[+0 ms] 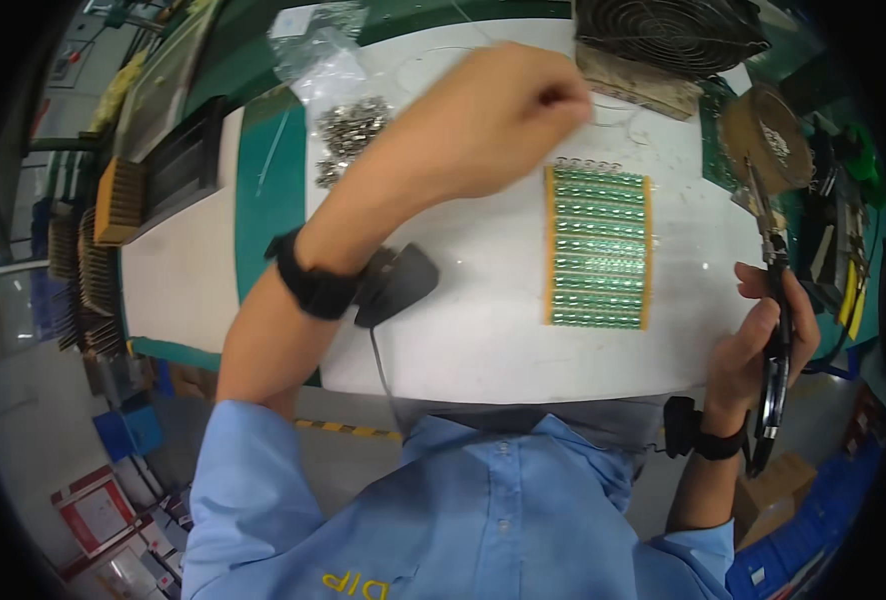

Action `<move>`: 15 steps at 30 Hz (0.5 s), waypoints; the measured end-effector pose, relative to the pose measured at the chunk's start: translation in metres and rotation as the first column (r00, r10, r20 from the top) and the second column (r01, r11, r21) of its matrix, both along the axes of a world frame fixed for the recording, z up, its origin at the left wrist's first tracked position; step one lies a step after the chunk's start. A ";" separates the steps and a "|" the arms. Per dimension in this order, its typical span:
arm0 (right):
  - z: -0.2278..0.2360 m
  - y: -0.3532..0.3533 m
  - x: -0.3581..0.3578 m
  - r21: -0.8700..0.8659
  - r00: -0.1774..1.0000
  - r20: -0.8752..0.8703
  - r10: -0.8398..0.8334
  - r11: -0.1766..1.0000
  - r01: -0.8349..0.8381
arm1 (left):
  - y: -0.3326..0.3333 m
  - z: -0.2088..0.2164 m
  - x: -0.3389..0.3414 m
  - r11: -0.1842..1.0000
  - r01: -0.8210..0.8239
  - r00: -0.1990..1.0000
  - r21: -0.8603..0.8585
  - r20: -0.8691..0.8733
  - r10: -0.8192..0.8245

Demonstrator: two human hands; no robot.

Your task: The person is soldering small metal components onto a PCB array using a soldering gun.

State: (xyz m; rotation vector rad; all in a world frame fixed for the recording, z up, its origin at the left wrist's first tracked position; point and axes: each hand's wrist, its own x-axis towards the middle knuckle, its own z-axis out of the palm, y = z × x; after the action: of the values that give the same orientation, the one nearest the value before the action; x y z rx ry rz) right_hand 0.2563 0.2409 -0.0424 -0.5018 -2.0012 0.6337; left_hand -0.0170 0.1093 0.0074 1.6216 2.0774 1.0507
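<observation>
My left hand [493, 120] reaches forward over the white work surface [483, 340], fingers pinched together near a thin wire [618, 110]; whether it grips the wire is unclear. A black wrist strap sits on that forearm. My right hand [763, 335] holds a black soldering iron [775, 330] upright at the table's right edge, tip pointing away from me. Between the hands lies a green circuit board panel [599, 246] with orange side strips and a row of small metal parts along its far end.
A pile of small metal parts [348, 130] and a clear plastic bag [318, 45] lie at the far left. A dusty fan [668, 35] stands at the back. An iron stand with brown sponge [763, 135] is at right. Black racks [178, 165] line the left.
</observation>
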 end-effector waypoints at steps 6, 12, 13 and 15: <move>-0.001 0.000 0.000 -0.025 0.999 -0.011 0.050 0.998 -0.051 | -0.101 0.005 0.000 0.916 -0.396 0.911 -0.064 -0.154 0.383; 0.000 -0.001 0.003 -0.052 0.999 0.000 0.044 0.998 -0.044 | -0.109 -0.014 -0.008 0.955 -0.289 0.884 -0.065 -0.400 0.240; 0.000 -0.001 0.004 -0.048 0.999 -0.006 0.043 0.998 -0.043 | -0.108 -0.014 -0.009 0.946 -0.313 0.914 -0.087 -0.298 0.276; 0.001 0.000 0.003 -0.005 0.998 0.028 0.049 0.999 -0.049 | -0.109 -0.011 -0.009 0.899 -0.394 0.919 -0.191 -0.105 0.381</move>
State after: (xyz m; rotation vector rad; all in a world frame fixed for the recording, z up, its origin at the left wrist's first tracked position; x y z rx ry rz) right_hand 0.2598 0.2404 -0.0411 -0.4680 -2.0443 0.6643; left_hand -0.0256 0.0003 -0.0035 1.1817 2.5282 0.8599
